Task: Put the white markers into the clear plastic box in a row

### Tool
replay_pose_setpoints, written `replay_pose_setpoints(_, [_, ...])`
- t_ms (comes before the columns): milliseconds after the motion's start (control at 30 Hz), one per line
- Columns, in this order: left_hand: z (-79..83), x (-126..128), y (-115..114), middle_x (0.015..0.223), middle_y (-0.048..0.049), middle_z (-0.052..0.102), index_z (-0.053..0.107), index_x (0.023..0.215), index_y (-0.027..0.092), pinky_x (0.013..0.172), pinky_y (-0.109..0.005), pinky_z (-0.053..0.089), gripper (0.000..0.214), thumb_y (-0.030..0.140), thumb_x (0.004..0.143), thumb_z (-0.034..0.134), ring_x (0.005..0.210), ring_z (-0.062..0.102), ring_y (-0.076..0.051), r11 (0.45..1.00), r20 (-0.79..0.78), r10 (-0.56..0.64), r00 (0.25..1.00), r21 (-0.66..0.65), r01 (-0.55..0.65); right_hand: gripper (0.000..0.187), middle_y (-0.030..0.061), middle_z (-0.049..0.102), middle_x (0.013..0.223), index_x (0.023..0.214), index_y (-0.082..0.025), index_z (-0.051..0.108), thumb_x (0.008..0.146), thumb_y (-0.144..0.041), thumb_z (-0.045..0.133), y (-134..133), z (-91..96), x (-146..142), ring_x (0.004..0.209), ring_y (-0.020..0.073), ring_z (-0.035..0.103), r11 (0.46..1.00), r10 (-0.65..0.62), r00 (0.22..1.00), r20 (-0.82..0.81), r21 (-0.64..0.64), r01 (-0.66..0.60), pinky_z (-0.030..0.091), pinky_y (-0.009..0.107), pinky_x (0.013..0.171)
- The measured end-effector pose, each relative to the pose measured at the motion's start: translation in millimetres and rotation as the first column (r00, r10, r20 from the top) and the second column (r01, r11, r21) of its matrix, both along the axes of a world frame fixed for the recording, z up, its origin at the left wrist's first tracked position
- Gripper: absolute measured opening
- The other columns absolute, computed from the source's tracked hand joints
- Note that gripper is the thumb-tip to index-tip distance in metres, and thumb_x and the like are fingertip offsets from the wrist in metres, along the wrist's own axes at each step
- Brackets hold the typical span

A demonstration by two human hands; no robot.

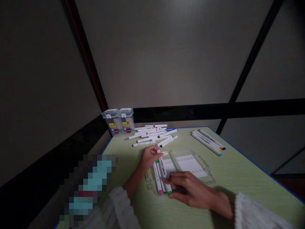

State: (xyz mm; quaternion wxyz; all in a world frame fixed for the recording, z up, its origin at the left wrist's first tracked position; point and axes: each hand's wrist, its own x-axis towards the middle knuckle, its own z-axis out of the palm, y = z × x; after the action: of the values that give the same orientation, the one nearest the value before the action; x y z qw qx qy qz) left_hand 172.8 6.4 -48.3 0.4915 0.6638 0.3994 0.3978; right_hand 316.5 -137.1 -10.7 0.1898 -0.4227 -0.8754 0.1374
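A clear plastic case (pixel 209 176) lies opened out flat on the table, with white printed paper (pixel 190 166) inside its right half. Along its left side rests a white marker (pixel 156 182) with a pink end. Beside that one is a white marker (pixel 162 167) with black lettering and a green end towards me. My left hand (pixel 149 156) pinches the far end of this green-ended marker. At its near end, the thumb and fingers of my right hand (pixel 190 188) close on it. Another green-banded marker shows partly beneath the two; its full shape is hidden.
Many white markers (pixel 152 133) with coloured ends lie heaped at the table's back. Two lidded clear boxes (pixel 126 121) stand at the back left corner. Several more markers (pixel 207 143) lie at the right. The wall borders the table (pixel 238 187); a blurred patch covers the left.
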Motion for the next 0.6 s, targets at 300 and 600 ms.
replay_pose_setpoints(300, [6.6,-1.3,-1.3,0.059,-0.0016,0.061,0.060,0.067,0.011,0.056,-0.023,0.042,0.021,0.023,0.052,0.069,0.057,0.055,-0.012,0.998,-0.047,0.025,0.999,0.064,-0.022,0.030,0.0045,0.059,0.085,0.102,-0.017,0.054,0.081,-0.037,0.047,-3.5,5.6,-3.9,0.075,0.0183,0.054,0.997,-0.040,0.986,0.164,0.073,0.028,0.040,0.029,0.066])
replay_pose_setpoints(600, [9.0,-2.5,-2.7,0.070,-0.0034,0.063,0.057,0.067,0.013,0.064,-0.026,0.045,0.018,0.024,0.055,0.066,0.065,0.058,-0.015,0.993,-0.072,0.058,0.996,0.109,-0.050,0.025,0.0011,0.061,0.084,0.097,-0.019,0.054,0.080,-0.037,0.052,-4.5,6.8,-4.5,0.076,0.0164,0.057,0.987,-0.087,0.984,0.153,0.150,0.064,0.040,0.026,0.066])
